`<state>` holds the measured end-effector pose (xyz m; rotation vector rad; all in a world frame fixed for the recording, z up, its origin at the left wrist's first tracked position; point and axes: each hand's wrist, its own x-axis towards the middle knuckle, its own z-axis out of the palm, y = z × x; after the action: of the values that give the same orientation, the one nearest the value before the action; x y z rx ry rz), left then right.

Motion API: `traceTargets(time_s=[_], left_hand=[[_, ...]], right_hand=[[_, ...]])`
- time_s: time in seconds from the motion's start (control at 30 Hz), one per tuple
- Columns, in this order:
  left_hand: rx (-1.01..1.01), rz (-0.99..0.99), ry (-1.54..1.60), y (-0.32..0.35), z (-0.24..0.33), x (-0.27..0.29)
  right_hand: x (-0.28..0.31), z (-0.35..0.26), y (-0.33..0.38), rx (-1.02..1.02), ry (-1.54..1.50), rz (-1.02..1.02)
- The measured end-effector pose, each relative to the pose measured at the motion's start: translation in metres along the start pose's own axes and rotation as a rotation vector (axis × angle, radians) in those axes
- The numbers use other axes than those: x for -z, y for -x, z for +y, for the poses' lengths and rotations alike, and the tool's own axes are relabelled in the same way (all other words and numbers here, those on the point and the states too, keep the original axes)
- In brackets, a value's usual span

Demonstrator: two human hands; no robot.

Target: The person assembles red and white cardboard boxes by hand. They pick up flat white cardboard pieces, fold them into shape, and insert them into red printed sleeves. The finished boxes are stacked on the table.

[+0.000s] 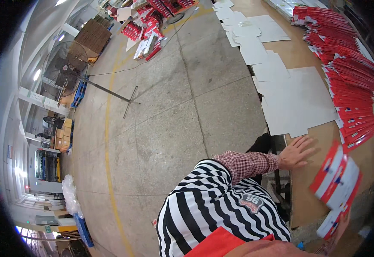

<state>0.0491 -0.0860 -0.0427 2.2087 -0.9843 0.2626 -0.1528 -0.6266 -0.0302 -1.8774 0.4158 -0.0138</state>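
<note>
My left hand (297, 153) lies with its fingers spread on the brown table top (307, 188), near the table's left edge. It holds nothing. At the lower right my right hand (344, 222) grips flat red-and-white printed cartons (339, 182), partly blurred and tilted over the table. Its fingers are mostly hidden behind them; I cannot tell how many cartons it holds. Beyond, a long overlapping row of similar flat red cartons (350, 98) runs along the table's right side. White flat cardboard sheets (300, 100) overlap along the left side, beyond my left hand.
A standing fan (67, 68) rests on the concrete floor at the left, its cable trailing away. Red packages (150, 30) are piled on the floor farther off. Stacked brown cardboard (92, 36) and boxes on pallets (62, 136) stand along the left.
</note>
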Motion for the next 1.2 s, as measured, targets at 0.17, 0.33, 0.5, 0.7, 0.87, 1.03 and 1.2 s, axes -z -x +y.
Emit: traceTargets(time_s=[0.17, 0.33, 0.5, 0.7, 0.87, 1.03, 1.2], left_hand=[[0.057, -0.021, -0.102, 0.013, -0.001, 0.0], [-0.051, 0.024, -0.035, -0.007, 0.005, 0.004], [0.007, 0.019, -0.058, 0.008, 0.002, -0.004], [-0.038, 0.024, -0.029, 0.003, 0.003, -0.002], [-0.094, 0.072, -0.058, -0.005, -0.006, 0.008], [0.049, -0.122, -0.408, 0.013, -0.078, 0.138], [0.066, -0.376, -0.577, 0.04, -0.142, 0.131]], right_hand=[[-0.037, -0.01, -0.175, -0.001, -0.093, 0.09], [-0.041, 0.022, -0.331, -0.137, 0.177, 0.33], [-0.119, 0.012, -0.388, -0.044, 0.512, 0.419], [-0.116, 0.017, -0.374, 0.083, 0.314, 0.253], [-0.118, -0.01, -0.335, -0.06, -0.167, 0.001], [-0.149, -0.001, -0.215, 0.176, -0.284, 0.178], [-0.18, -0.037, -0.13, 0.219, -0.151, 0.136]])
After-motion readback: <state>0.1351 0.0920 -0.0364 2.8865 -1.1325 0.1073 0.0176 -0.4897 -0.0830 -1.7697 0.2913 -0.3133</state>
